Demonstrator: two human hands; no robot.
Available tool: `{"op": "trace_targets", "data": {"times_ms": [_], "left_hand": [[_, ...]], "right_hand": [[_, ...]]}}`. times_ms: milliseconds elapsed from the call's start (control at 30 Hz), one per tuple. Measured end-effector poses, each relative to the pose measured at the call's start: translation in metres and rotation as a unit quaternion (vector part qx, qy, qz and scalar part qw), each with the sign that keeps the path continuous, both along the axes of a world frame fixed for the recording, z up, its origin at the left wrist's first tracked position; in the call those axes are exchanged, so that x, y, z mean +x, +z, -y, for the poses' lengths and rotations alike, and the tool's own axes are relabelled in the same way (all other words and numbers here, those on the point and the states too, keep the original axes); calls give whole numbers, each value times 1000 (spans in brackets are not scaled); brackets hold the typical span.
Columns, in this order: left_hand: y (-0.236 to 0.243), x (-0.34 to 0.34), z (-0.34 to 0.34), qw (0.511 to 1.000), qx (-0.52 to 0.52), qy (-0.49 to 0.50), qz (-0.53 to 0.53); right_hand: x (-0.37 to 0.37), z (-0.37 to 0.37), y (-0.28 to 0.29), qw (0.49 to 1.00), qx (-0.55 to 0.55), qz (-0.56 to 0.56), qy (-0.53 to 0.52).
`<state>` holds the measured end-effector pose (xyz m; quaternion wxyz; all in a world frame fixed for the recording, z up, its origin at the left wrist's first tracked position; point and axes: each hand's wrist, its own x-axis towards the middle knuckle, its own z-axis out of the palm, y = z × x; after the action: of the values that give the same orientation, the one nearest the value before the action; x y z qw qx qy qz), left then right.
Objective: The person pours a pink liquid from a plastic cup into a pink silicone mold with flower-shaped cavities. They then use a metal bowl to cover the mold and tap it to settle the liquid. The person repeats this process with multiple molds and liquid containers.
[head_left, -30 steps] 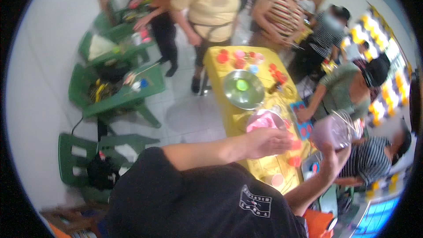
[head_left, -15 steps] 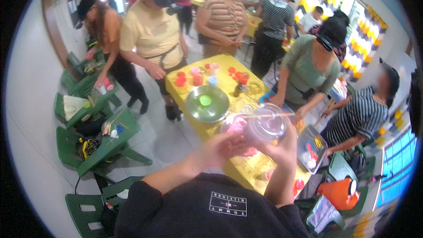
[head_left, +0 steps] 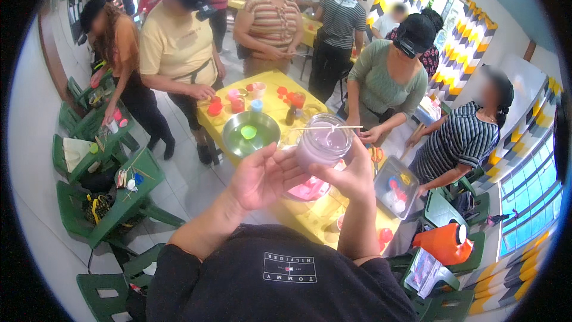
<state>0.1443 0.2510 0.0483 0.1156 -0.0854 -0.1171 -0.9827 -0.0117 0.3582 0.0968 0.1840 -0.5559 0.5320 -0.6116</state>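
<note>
A glass jar (head_left: 322,150) of pale purple wax is held up over the table. Across its mouth rests a thin wooden stick (head_left: 348,127), with a white wick (head_left: 333,129) tied round it. My right hand (head_left: 351,179) grips the jar from the right, thumb against its near side. My left hand (head_left: 262,176) is palm up at the jar's left, fingers stretched flat toward the glass; whether the fingertips bear its weight is hard to tell. Partly hidden below the jar is a container of something pink (head_left: 310,189).
The yellow-covered table (head_left: 298,217) carries a steel bowl (head_left: 229,134) of liquid with a green cup floating in it (head_left: 248,132), plus red and pink cups. A metal tray (head_left: 384,194) lies at right. Co-workers stand round the far side; green chairs (head_left: 89,289) flank me.
The view has swung slightly to the right, so the room sits further left. The jar is a little higher against the table, and my left palm shows more openly beside it.
</note>
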Motion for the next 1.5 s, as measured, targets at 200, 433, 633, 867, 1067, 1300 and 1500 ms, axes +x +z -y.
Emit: {"op": "trace_targets", "data": {"times_ms": [200,433,633,867,1067,1300,1500], "left_hand": [[7,7,6,1000,-3,11,-1],[11,19,42,999,23,21,-23],[7,38,100,998,53,13,-33],[9,68,184,997,38,14,-64],[8,97,255,998,40,35,-18],[-2,131,313,996,59,60,-2],[-20,145,335,993,48,104,26]], "right_hand": [[3,17,-1,1000,-13,-19,-2],[13,58,5,999,-5,-48,-10],[28,116,0,998,-9,-70,1],[57,195,9,994,16,-101,22],[84,266,12,991,25,-124,38],[109,330,-6,992,38,-109,49],[116,361,-3,987,60,-119,91]]}}
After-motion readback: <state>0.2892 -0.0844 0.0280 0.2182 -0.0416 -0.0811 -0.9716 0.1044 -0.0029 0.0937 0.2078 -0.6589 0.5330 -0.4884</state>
